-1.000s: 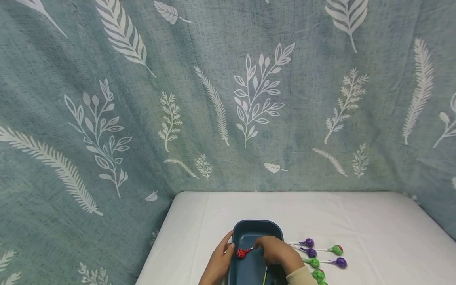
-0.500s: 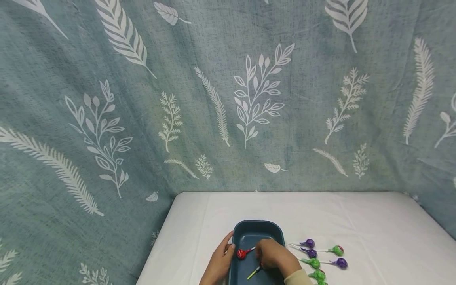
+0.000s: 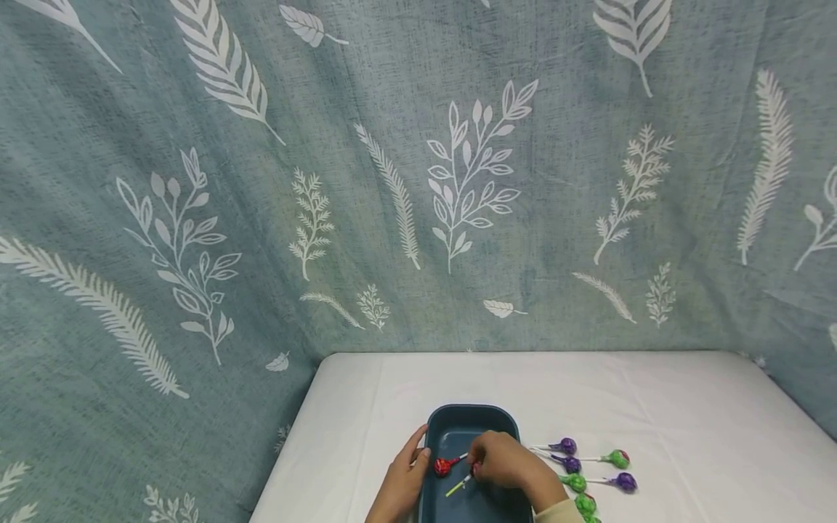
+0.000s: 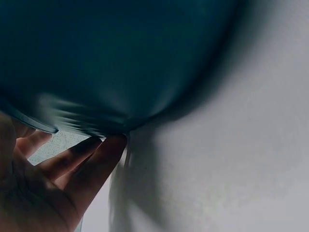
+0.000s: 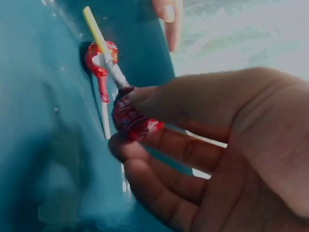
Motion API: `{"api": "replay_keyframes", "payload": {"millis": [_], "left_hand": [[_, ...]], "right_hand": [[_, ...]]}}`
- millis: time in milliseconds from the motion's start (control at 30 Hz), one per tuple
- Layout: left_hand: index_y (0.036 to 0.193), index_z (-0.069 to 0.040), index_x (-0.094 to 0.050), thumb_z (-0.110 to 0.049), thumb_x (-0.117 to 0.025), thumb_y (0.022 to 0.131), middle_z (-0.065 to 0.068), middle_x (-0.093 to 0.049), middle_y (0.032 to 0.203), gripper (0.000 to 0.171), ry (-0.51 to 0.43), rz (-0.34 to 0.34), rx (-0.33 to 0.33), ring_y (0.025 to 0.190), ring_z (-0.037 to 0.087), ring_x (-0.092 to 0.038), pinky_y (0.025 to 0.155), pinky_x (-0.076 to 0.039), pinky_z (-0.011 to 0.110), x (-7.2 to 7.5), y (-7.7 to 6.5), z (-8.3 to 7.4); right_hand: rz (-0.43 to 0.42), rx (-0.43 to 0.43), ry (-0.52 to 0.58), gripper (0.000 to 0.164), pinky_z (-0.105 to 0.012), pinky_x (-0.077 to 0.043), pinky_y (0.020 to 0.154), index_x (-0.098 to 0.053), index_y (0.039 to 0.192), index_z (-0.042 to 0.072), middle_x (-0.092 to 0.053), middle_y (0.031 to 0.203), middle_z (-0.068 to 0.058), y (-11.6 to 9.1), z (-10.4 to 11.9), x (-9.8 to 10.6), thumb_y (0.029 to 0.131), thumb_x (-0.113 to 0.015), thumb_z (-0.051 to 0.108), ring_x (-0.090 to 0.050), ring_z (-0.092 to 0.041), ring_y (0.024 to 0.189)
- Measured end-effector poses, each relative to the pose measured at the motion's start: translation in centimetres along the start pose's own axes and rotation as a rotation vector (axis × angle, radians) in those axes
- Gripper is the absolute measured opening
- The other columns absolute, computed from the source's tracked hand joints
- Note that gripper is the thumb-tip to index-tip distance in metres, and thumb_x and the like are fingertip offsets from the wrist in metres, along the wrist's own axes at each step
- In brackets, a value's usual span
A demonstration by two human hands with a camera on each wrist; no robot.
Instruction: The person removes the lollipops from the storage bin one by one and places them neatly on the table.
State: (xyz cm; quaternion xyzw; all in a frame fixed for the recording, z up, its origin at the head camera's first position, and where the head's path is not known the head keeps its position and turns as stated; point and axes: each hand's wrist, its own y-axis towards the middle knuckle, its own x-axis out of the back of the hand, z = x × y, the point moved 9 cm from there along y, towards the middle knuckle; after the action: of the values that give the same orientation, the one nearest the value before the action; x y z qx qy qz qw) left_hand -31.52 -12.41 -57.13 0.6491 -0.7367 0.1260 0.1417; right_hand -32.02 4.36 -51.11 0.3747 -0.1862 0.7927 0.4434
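A dark blue plastic tray stands on the white table. At its left edge my left hand grips it, thumb at the rim and fingers against the outer wall. Inside the tray my right hand pinches the red-wrapped head of a lollipop between thumb and fingertips. Its yellow-and-white stick juts out away from the palm, towards the tray's near left in the head view. Another red lollipop lies on the tray floor by the left wall, its white stick pointing right.
Right of the tray, several lollipops lie on the white tabletop: purple ones and green ones, some partly hidden by the right arm. A blue-green curtain with white leaf prints hangs behind and at the sides.
The held lollipop has turned; its stick swung from pointing towards the near end to pointing left and near. My right hand shifted slightly. The left hand and the lying red lollipop stayed put.
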Motion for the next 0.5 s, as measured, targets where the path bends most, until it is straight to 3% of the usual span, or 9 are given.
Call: {"api": "replay_keyframes", "payload": {"millis": [200, 500], "left_hand": [[0.153, -0.011, -0.045, -0.025, -0.052, 0.107, 0.02, -0.068, 0.123, 0.049, 0.005, -0.003, 0.002, 0.118, 0.041, -0.062, 0.097, -0.045, 0.064, 0.0, 0.0, 0.0], [0.154, -0.01, -0.044, -0.024, -0.051, 0.107, 0.021, -0.067, 0.123, 0.049, 0.005, 0.003, -0.003, 0.116, 0.042, -0.063, 0.095, -0.047, 0.063, 0.0, -0.1, -0.2]], "right_hand": [[-0.03, 0.04, 0.059, 0.008, -0.034, -0.047, 0.062, -0.073, 0.086, 0.006, -0.066, 0.08, 0.003, -0.6, 0.4, 1.2, 0.078, -0.073, 0.002, -0.056, -0.01, 0.07], [-0.109, -0.033, 0.125, 0.01, -0.031, -0.047, 0.059, -0.073, 0.095, 0.004, -0.065, 0.086, 0.001, -1.6, 0.0, 2.9, 0.085, -0.072, 0.006, -0.057, -0.014, 0.072]]}}
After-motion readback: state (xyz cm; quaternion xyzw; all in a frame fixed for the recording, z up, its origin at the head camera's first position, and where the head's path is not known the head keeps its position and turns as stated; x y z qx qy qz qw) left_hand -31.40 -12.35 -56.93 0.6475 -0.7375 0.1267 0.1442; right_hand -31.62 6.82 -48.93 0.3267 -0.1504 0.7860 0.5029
